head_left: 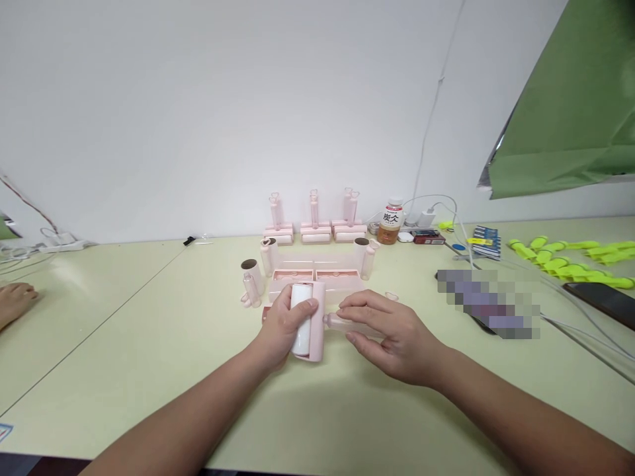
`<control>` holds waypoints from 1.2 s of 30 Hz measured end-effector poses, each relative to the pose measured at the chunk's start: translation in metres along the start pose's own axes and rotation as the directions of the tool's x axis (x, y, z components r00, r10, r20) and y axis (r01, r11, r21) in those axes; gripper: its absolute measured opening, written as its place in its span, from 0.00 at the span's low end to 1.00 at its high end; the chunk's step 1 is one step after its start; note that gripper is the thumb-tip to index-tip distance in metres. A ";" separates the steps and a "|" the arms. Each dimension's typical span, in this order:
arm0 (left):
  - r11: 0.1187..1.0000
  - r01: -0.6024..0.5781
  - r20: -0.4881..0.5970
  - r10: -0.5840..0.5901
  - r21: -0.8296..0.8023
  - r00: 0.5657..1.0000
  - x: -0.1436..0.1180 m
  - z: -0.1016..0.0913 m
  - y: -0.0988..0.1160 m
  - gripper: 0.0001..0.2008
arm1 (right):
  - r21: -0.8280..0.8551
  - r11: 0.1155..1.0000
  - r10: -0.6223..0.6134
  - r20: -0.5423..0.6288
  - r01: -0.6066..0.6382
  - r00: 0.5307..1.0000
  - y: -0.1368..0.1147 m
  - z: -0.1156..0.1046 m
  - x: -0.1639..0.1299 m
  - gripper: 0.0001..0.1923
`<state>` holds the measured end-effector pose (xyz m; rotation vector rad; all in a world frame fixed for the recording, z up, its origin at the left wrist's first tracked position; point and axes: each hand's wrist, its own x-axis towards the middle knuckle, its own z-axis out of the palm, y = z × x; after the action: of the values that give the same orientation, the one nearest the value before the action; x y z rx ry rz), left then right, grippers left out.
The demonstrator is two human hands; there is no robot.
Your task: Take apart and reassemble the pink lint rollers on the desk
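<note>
My left hand is wrapped round the head of a lint roller, with the thumb across its white roll and pink cover. The head is upright and slightly tilted. A translucent pink handle juts out from its right side. My right hand hovers by that handle with fingers stretched out and thumb apart. It hides part of the handle, so whether the palm touches it I cannot tell. Just behind my hands are pink trays, more loose handles and cardboard-cored rolls.
Several lint rollers stand upright along the wall beside a drink bottle. To the right are a pixelated item, cables, a dark phone and yellow-green pieces. Another person's hand rests at far left.
</note>
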<state>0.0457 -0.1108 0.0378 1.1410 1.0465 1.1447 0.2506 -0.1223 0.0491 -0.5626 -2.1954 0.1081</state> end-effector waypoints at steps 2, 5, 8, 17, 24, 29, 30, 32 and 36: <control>1.000 0.008 0.032 -0.008 0.000 0.999 0.000 0.000 -0.003 0.21 | -0.002 1.000 -0.030 -0.051 0.030 0.998 -0.003 0.000 0.001 0.17; 1.000 0.007 0.055 -0.007 -0.007 0.998 0.000 0.000 -0.006 0.20 | -0.006 0.998 -0.058 -0.105 0.058 0.993 -0.007 0.001 0.001 0.19; 1.000 0.001 0.066 -0.001 -0.014 0.998 -0.001 0.000 -0.007 0.19 | -0.004 0.997 -0.074 -0.159 0.074 0.985 -0.008 0.002 0.000 0.20; 0.999 -0.004 0.147 0.009 -0.037 0.989 -0.012 0.005 0.001 0.22 | -0.022 0.999 -0.045 -0.235 0.041 0.971 -0.013 0.007 -0.002 0.21; 0.996 -0.007 0.078 0.013 -0.085 0.997 -0.009 0.006 0.007 0.27 | 0.109 0.975 0.216 -0.239 -0.195 0.947 0.016 -0.001 -0.003 0.18; 0.985 -0.033 0.024 0.038 -0.167 0.999 -0.001 -0.002 0.013 0.24 | -0.165 0.643 0.740 -0.120 -0.748 0.662 0.059 -0.034 -0.001 0.10; 0.983 -0.032 0.028 0.037 -0.183 0.999 0.000 -0.003 0.013 0.23 | -0.269 0.576 0.796 -0.031 -0.772 0.605 0.067 -0.038 -0.003 0.09; 0.979 -0.022 0.037 0.030 -0.200 0.999 0.002 -0.005 0.013 0.21 | -0.409 0.510 0.853 0.133 -0.756 0.504 0.080 -0.042 -0.008 0.08; 0.980 -0.010 0.014 0.013 -0.197 1.000 0.002 -0.005 0.012 0.21 | -0.444 0.531 0.847 0.268 -0.721 0.459 0.090 -0.039 -0.017 0.08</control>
<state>0.0399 -0.1077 0.0493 0.9987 0.8943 1.2184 0.3216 -0.0536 0.0378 -1.9023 -2.1841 0.4933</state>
